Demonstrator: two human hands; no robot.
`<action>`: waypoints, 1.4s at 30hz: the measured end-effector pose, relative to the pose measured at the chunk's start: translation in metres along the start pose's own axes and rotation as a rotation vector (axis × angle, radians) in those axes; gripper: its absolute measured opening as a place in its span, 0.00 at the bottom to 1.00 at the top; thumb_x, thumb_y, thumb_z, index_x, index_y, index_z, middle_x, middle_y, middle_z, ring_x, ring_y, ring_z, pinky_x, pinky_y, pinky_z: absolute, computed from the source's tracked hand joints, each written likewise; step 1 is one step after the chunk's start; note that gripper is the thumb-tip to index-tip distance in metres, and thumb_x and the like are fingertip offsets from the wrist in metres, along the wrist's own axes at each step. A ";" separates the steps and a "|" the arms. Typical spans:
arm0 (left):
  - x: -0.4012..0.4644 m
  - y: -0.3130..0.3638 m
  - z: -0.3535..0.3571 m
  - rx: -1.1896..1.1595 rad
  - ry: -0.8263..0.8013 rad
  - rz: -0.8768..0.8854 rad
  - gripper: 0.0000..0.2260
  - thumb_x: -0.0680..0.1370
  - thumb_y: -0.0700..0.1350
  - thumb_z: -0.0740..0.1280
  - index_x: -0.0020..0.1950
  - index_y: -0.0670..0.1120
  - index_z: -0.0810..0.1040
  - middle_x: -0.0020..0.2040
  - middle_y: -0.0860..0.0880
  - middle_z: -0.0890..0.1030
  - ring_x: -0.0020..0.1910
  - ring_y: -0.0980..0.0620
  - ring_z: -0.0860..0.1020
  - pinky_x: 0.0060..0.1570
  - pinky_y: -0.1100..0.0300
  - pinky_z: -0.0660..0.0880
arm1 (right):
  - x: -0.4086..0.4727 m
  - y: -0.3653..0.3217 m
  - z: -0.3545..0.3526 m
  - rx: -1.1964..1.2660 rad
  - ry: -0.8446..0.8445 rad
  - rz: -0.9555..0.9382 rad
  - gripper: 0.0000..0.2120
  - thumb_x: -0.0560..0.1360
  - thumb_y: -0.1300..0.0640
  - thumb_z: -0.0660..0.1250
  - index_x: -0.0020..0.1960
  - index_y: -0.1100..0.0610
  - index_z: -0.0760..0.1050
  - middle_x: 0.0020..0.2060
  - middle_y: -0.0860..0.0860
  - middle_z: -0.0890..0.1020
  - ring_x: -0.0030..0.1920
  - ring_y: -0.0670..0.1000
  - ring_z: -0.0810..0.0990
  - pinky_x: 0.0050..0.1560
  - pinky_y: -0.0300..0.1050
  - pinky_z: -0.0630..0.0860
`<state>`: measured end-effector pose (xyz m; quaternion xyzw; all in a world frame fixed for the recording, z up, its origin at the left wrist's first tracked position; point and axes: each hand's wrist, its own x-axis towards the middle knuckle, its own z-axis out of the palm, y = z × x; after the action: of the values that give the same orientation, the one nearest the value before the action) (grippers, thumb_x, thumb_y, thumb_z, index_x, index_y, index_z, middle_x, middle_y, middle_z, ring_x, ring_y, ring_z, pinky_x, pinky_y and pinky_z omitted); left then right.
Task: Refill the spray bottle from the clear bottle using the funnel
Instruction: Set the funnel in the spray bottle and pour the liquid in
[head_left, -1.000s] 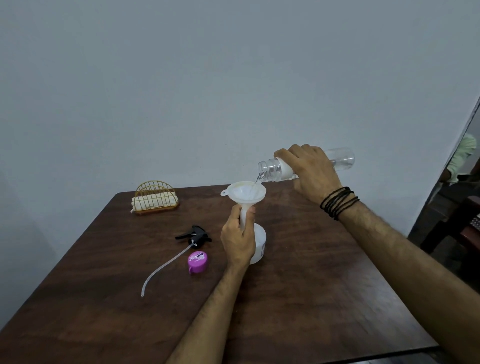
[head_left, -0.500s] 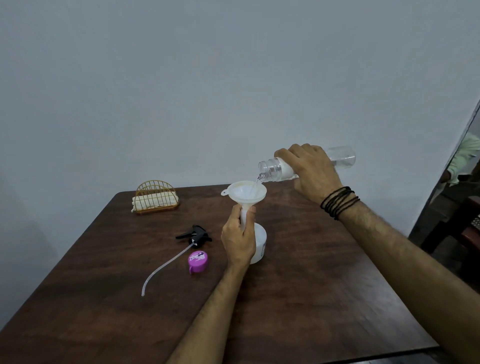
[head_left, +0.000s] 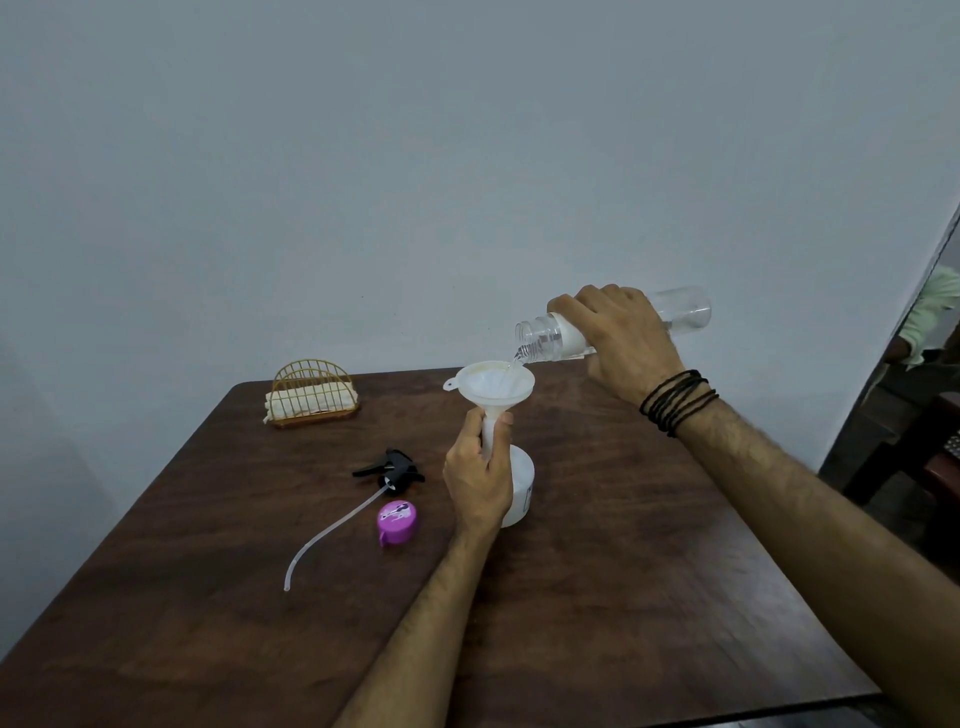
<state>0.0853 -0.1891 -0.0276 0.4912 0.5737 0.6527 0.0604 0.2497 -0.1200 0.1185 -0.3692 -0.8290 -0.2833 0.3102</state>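
At frame centre, the left hand (head_left: 480, 480) grips the white plastic funnel (head_left: 491, 387) while the right hand (head_left: 621, 338) holds the clear plastic bottle (head_left: 540, 340) near-horizontal, mouth above the funnel's right rim.

Funnel (head_left: 491, 387) in the spray bottle (head_left: 519, 488), mid-bench (head_left: 623, 597).
Clear bottle (head_left: 540, 340) above its right; sprayer (head_left: 390, 470) and cap (head_left: 398, 522) left; rack (head_left: 311, 395) behind-left.
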 end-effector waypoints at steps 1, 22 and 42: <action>0.000 -0.001 0.000 -0.001 -0.001 0.000 0.12 0.82 0.54 0.64 0.46 0.47 0.77 0.39 0.54 0.82 0.38 0.54 0.81 0.37 0.56 0.77 | 0.000 0.000 0.000 -0.001 0.004 -0.001 0.25 0.64 0.70 0.71 0.58 0.52 0.75 0.44 0.52 0.79 0.41 0.57 0.76 0.47 0.52 0.73; -0.001 0.001 -0.001 -0.012 -0.001 -0.007 0.12 0.82 0.54 0.64 0.46 0.47 0.77 0.39 0.54 0.82 0.38 0.53 0.81 0.37 0.58 0.75 | 0.008 0.000 -0.008 -0.041 0.003 -0.036 0.27 0.61 0.71 0.70 0.57 0.54 0.76 0.43 0.53 0.79 0.41 0.58 0.76 0.47 0.53 0.72; -0.001 -0.001 -0.001 -0.010 -0.001 0.001 0.11 0.82 0.54 0.64 0.46 0.48 0.77 0.40 0.55 0.82 0.39 0.55 0.81 0.38 0.61 0.75 | 0.013 0.000 -0.011 -0.105 0.014 -0.066 0.26 0.63 0.72 0.66 0.58 0.54 0.76 0.43 0.53 0.77 0.40 0.58 0.75 0.48 0.52 0.70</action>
<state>0.0842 -0.1899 -0.0286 0.4915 0.5701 0.6553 0.0630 0.2461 -0.1213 0.1352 -0.3555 -0.8225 -0.3389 0.2869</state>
